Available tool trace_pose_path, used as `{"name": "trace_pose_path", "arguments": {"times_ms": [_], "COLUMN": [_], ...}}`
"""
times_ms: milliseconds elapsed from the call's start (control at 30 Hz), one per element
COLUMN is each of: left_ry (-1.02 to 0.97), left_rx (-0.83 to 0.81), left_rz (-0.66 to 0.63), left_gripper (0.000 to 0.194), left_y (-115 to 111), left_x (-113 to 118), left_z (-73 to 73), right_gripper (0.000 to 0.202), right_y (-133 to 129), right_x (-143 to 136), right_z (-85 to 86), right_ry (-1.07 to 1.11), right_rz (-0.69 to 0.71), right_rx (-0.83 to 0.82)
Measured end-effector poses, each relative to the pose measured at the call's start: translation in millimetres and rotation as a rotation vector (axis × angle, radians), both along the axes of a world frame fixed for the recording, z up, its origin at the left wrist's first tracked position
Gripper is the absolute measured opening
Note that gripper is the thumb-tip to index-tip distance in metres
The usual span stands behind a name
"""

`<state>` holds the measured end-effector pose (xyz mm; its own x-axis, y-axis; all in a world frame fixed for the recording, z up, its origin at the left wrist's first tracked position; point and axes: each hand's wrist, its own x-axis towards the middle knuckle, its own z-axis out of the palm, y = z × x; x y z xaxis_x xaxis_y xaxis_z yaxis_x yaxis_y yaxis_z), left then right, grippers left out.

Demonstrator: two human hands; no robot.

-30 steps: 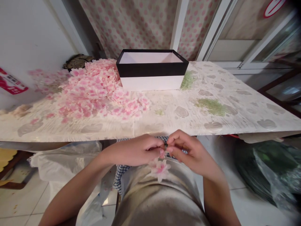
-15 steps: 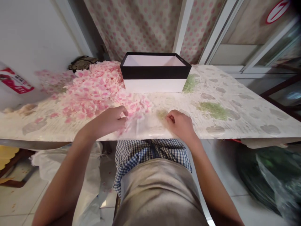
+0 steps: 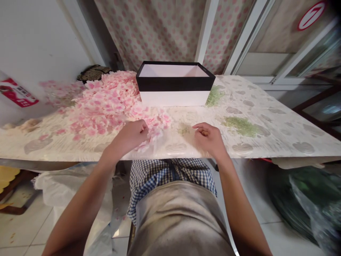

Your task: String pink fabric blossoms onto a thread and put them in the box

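Just in front of me, my left hand (image 3: 130, 135) is closed in a pinch at the edge of the pink cloth-like flower petals (image 3: 106, 103). Some blurred pink petals (image 3: 156, 136) show at its fingertips. My right hand (image 3: 209, 137) is a little above the table, its index finger pointing left and the other fingers curled around small yellowish pieces. A faint scatter of pale green bits (image 3: 184, 129) lies on the tablecloth between the hands. Farther right is a loose patch of thin green stem-like pieces (image 3: 241, 126).
A white box with a black rim (image 3: 174, 97) stands at the back of the table, with more green pieces (image 3: 215, 96) beside it. A patterned tablecloth (image 3: 282, 131) covers the table. A dark patterned item (image 3: 93, 73) lies at the back left. Plastic bags (image 3: 77, 192) hang below.
My left hand has moved slightly right, and its fingers have closed. My right hand has shifted a little right, its index finger straightening and yellowish pieces now showing in the curled fingers.
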<state>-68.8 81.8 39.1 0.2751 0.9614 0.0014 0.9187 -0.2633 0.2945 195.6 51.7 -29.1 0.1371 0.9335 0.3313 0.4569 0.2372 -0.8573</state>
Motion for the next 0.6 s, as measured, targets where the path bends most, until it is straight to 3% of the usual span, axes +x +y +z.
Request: {"name": "trace_pose_path", "arguments": {"times_ms": [200,367,600], "left_ry": [-0.262,-0.470,-0.836], "left_rx": [-0.022,-0.215,-0.368], "left_rz": [-0.086,0.053,0.137], "left_gripper": [0.022,0.021,0.018], "left_y": [-1.3,-9.8,-22.0], "left_x": [-9.2,-4.8,10.4], "left_z": [17.0,26.7,21.2], "right_gripper": [0.012,0.013,0.010], "right_y": [0.5,0.0,-1.0], "right_x": [5.7,5.7,4.2], "right_z": [-0.4,1.0,3.1], "right_ry": [0.172,0.274,0.335], "right_rz": [0.083,0.093,0.097], "right_rx": [-0.058,-0.042,-0.035]}}
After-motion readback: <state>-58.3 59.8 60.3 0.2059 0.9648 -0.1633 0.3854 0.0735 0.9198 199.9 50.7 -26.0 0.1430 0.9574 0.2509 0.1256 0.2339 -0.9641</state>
